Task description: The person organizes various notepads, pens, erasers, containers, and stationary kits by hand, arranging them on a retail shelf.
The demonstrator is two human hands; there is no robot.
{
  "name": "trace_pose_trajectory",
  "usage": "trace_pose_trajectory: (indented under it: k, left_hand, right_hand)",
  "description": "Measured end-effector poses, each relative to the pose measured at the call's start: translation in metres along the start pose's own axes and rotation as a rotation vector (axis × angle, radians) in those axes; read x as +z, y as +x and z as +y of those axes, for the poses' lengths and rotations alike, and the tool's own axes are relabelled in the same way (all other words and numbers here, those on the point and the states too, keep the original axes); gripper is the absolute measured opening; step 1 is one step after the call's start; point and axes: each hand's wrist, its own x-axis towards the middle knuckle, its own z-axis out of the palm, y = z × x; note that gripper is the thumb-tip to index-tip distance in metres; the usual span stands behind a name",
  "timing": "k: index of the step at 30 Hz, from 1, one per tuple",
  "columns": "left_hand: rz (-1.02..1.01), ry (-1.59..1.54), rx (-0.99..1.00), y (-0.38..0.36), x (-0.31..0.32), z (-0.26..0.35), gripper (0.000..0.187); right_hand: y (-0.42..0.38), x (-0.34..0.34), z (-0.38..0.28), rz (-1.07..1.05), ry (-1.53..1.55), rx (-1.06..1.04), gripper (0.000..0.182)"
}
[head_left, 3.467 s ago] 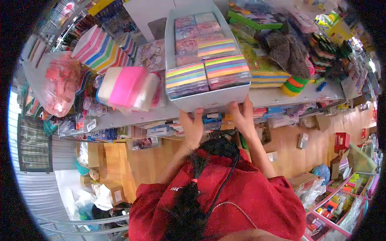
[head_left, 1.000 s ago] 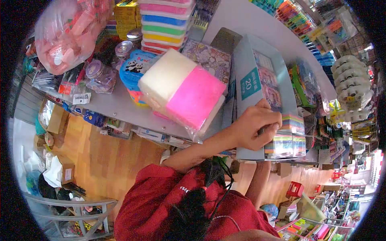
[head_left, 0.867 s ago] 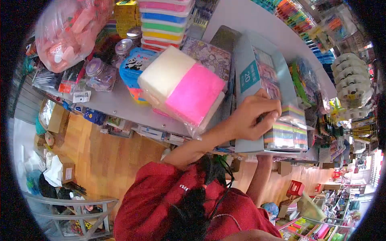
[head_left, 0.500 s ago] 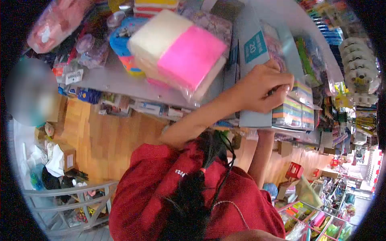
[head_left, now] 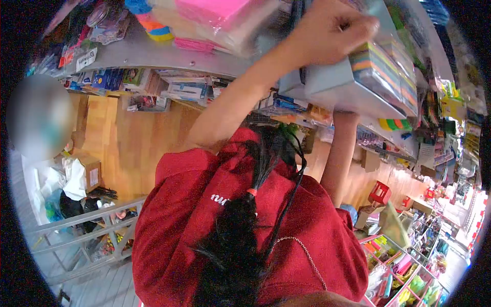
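My left hand (head_left: 335,33) reaches across to a pale grey-blue box (head_left: 332,84) at the upper right, its fingers curled at the box's open top. Whatever they grip, if anything, is hidden. Colourful striped packs (head_left: 383,71) in clear wrap stand in the box, just right of this hand. My right forearm rises to the underside of the box, which hides my right hand and its fingers. Left of the box, a pink and cream wrapped stack (head_left: 220,15) lies on the grey shelf (head_left: 133,56).
Below the shelf edge are rows of small packaged goods (head_left: 184,87). A grey metal railing (head_left: 92,220) crosses the lower left, near a cardboard box (head_left: 89,171). A red crate (head_left: 379,192) and divided bins of goods (head_left: 404,266) lie at the lower right.
The view has shifted, so the shelf sits higher in it. The box is now slanted, with its bottom edge lower at the right. My left hand stays at the box, fingers curled.
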Motion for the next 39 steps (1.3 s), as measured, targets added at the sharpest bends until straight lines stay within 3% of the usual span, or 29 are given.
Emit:
trace_pose_trajectory:
  k: [3,5,6,8,11,12,15,19,20,24,26,30,33,36,38,39]
  left_hand:
    - [-0.001,-0.079,0.105,0.003,-0.011,-0.004,0.038]
    - [0.248,0.107,-0.211,-0.009,-0.015,0.002,0.027]
    - [0.519,0.298,-0.372,-0.023,-0.014,-0.011,0.023]
    - [0.202,0.741,0.068,-0.039,-0.074,-0.076,0.022]
    - [0.352,0.411,-0.145,-0.011,-0.027,0.004,0.028]
    - [0.401,0.309,-0.223,-0.008,-0.017,0.028,0.034]
    - [0.392,0.320,-0.055,-0.018,-0.006,0.046,0.040]
    - [0.232,0.418,0.031,-0.060,0.004,0.057,0.073]
    - [0.208,0.564,-0.040,-0.077,0.002,0.057,0.081]
    - [0.282,0.520,-0.354,-0.118,0.012,0.042,0.077]
    - [0.415,0.513,-0.427,-0.122,0.023,0.036,0.080]
    - [0.458,0.569,-0.456,-0.131,0.017,0.027,0.077]
    - [0.447,0.573,-0.471,-0.120,0.032,0.043,0.076]
    - [0.424,0.574,-0.431,-0.122,0.026,0.040,0.077]
    - [0.427,0.550,-0.391,-0.127,0.022,0.038,0.084]
    - [0.472,0.510,-0.255,-0.124,0.028,0.039,0.082]
  right_hand:
    - [0.000,0.001,0.005,-0.022,0.031,0.004,0.050]
    - [-0.002,-0.008,0.010,-0.004,0.039,0.021,0.050]
    - [-0.011,-0.004,0.009,0.027,0.061,0.044,0.050]
    - [-0.041,0.025,-0.008,0.120,0.181,0.158,0.052]
    - [-0.056,0.032,-0.019,0.112,0.152,0.076,0.036]
    - [-0.058,0.023,-0.020,0.019,-0.001,-0.024,0.039]
    - [-0.066,0.001,-0.020,-0.187,-0.283,-0.213,0.044]
    - [-0.086,-0.027,-0.042,-0.271,-0.229,-0.196,0.038]
    - [-0.087,-0.037,-0.048,-0.295,-0.235,-0.199,0.038]
    - [-0.079,-0.075,-0.064,-0.118,-0.311,-0.376,0.027]
    - [-0.060,-0.089,-0.087,0.007,-0.422,-0.637,0.025]
    - [-0.012,-0.094,-0.160,0.187,-0.945,-1.204,0.036]
    - [0.028,-0.092,-0.171,0.244,-1.357,-1.054,0.044]
    - [0.053,-0.099,-0.165,0.213,-1.544,-1.060,0.047]
    - [0.055,-0.103,-0.168,0.247,-1.377,-1.121,0.042]
    - [0.055,-0.104,-0.170,0.265,-1.291,-1.148,0.040]
